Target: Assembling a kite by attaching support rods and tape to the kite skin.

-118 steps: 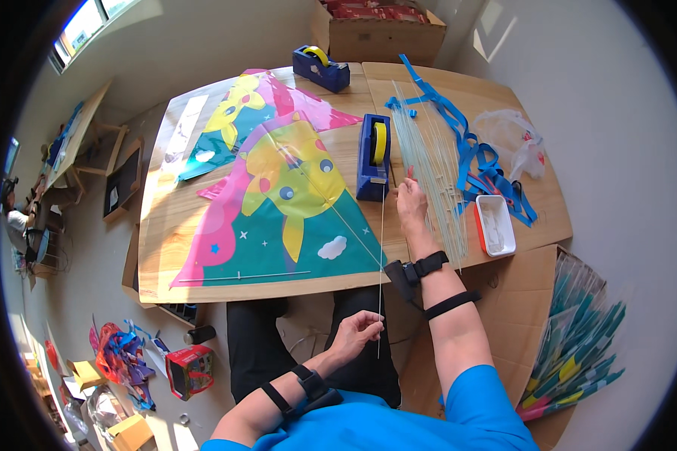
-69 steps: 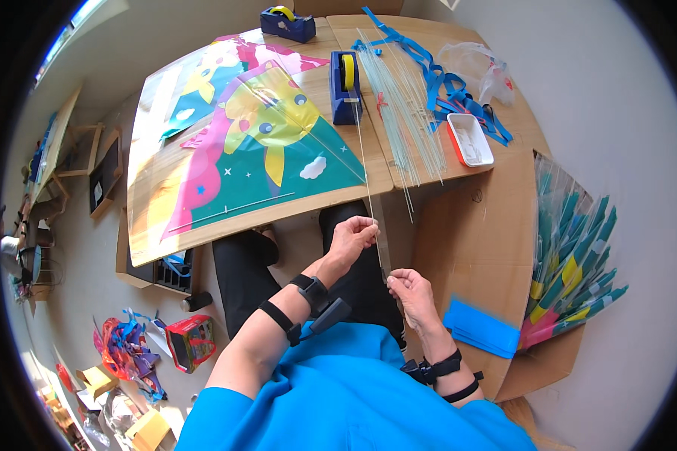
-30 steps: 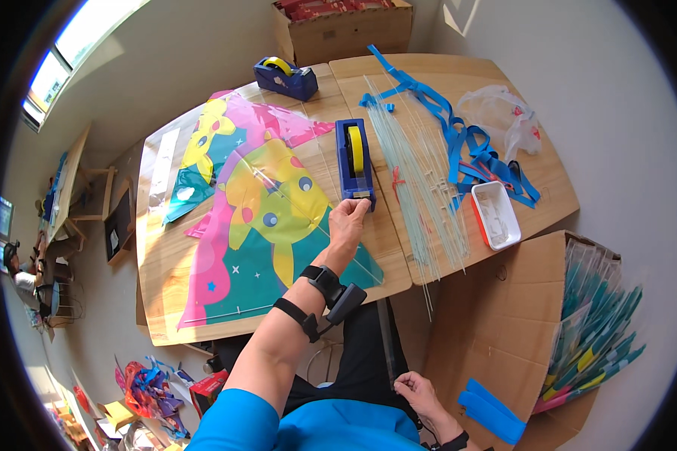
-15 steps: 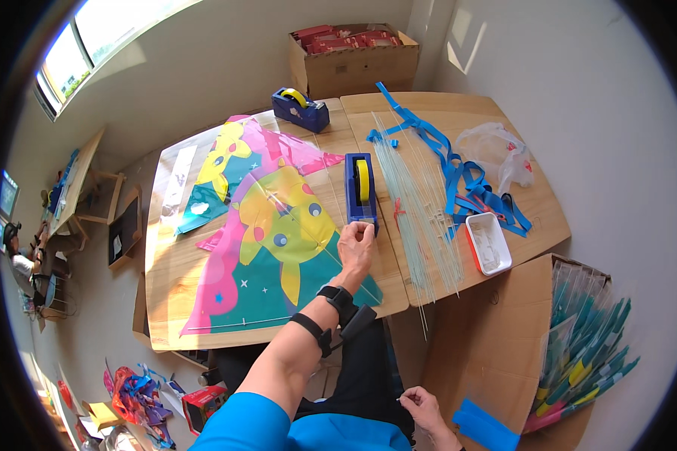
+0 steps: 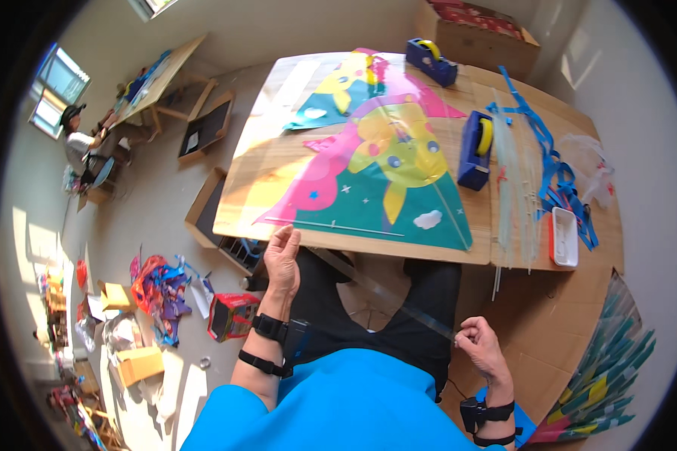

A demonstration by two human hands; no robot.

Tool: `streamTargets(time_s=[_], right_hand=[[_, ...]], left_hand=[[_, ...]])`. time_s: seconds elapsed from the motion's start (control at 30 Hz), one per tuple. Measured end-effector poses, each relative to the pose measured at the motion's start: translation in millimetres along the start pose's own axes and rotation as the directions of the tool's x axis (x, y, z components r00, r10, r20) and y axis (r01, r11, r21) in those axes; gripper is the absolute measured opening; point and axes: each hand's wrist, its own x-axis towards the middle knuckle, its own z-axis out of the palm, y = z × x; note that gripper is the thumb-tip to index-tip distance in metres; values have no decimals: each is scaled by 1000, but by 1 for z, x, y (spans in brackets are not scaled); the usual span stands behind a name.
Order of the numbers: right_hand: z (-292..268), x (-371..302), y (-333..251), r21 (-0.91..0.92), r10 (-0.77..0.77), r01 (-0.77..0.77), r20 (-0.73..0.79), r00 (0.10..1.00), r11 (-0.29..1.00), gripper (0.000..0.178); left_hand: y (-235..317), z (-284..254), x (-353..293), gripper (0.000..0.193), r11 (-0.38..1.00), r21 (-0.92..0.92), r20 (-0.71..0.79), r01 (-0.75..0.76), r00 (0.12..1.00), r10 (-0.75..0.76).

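A long strip of clear tape stretches slantwise over my lap, between my two hands. My left hand pinches its upper end just off the table's front edge, by the lower left corner of a kite. My right hand, lower and to the right, holds the other end between thumb and fingers. The kite, pink and teal with a yellow cartoon figure, lies flat with a thin white rod along its near edge. A second similar kite lies partly under it.
Right of the kite stand a blue tape dispenser, thin rods, blue ribbon and a small white-and-red tray. Another dispenser is farther back. A cardboard box holds folded kites at right; another person sits far left.
My left hand has moved from the near dispenser to the table's front left edge, and the tape now shows stretched out. My right hand has risen somewhat. The view has shifted left.
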Motion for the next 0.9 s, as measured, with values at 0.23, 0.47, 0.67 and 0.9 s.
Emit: streamTargets(time_s=[0.23,0.47,0.67,0.9], right_hand=[[19,1,6,-61,94,-89,69,993,994,19],[9,-4,9,-91,92,-91,5,996,992,19],[3,2,22,-145,66,-73,-51,997,987,14],[10,24,23,-173,160,-157,-1,987,972,8]], left_hand=[[-38,-95,-54,23,956,-75,-281,285,913,-295],[-37,-92,-71,25,960,-95,-265,262,923,-278],[-33,-113,-78,15,938,-88,-70,335,937,-341],[-24,-119,-78,13,944,-43,-126,328,935,-331]])
